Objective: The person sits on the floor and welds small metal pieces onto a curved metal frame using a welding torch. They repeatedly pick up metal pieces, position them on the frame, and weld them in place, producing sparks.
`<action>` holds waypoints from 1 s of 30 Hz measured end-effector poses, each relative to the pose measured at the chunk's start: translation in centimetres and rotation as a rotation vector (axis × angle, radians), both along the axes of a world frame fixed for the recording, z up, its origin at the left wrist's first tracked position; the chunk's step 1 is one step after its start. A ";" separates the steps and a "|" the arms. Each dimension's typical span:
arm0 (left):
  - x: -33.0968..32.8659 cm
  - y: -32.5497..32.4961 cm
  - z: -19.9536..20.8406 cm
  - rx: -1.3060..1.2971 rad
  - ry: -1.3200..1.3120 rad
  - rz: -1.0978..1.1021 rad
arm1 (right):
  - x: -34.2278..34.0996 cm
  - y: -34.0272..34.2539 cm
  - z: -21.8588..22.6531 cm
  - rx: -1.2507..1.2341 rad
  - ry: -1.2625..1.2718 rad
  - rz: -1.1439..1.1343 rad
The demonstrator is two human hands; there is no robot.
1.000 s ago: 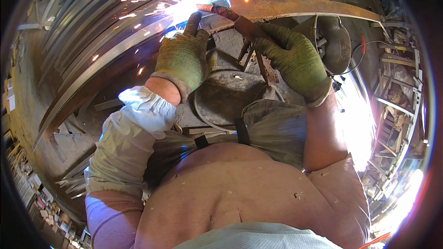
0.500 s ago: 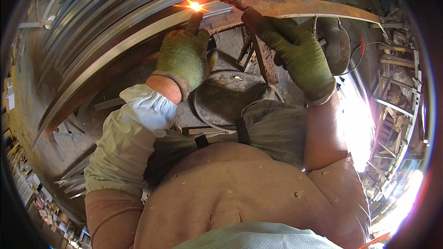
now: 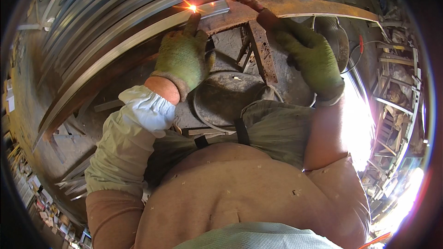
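My right hand [image 3: 311, 55], in a green-coated glove, is closed round the reddish handle of a welding electrode holder [image 3: 266, 18]. Its far end points left, with an orange-glowing tip above the workpiece. A bright hot spot with flare shows just beyond my left index fingertip. My left hand [image 3: 182, 57], gloved the same way, lays its stretched index finger on a curved grey metal bar [image 3: 152, 37]; the thumb stands apart, and the remaining fingers are partly hidden. Under and beside the bar runs a rusty curved steel strip [image 3: 318, 8]. A second, smaller glow sits near the bar's right end.
Several long curved metal bars [image 3: 106, 18] lie beyond the workpiece. A rusty angle-iron leg [image 3: 262, 50] stands under the strip. Between my legs is a round dark disc [image 3: 230, 97]. A cable [image 3: 357, 57] runs at the right, near a rack of metal scraps [image 3: 397, 87].
My right hand has moved right and slightly down with the electrode holder, drawing its glowing tip away from the hot spot, which has shrunk. My left hand is nearly still.
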State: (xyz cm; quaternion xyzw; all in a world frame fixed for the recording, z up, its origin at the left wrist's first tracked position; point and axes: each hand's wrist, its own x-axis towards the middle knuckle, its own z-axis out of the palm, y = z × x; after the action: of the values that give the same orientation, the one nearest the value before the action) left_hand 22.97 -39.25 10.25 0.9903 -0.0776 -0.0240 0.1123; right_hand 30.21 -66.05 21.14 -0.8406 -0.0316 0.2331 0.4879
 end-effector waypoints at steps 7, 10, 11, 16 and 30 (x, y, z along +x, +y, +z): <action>0.0 -0.4 0.1 0.075 0.041 0.034 | 0.3 -3.1 0.0 -0.178 0.041 0.019; 0.0 0.1 0.0 0.098 -0.001 0.036 | 0.3 -2.2 -0.1 -0.192 0.045 0.000; 0.0 0.1 0.0 0.080 0.032 0.042 | 0.2 -2.0 -0.1 -0.195 0.043 -0.011; -0.2 0.3 0.0 0.015 -0.006 0.033 | -0.7 -2.3 -0.9 -0.102 0.044 -0.045; -0.1 0.1 0.4 0.033 0.002 0.032 | -2.4 -3.2 -4.5 -0.101 -0.045 -0.069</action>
State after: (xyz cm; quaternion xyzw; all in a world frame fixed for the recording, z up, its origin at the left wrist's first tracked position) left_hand 22.89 -39.11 10.66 0.9931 -0.0614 -0.0246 0.0966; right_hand 27.83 -69.28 16.65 -0.8698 -0.0017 0.1982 0.4518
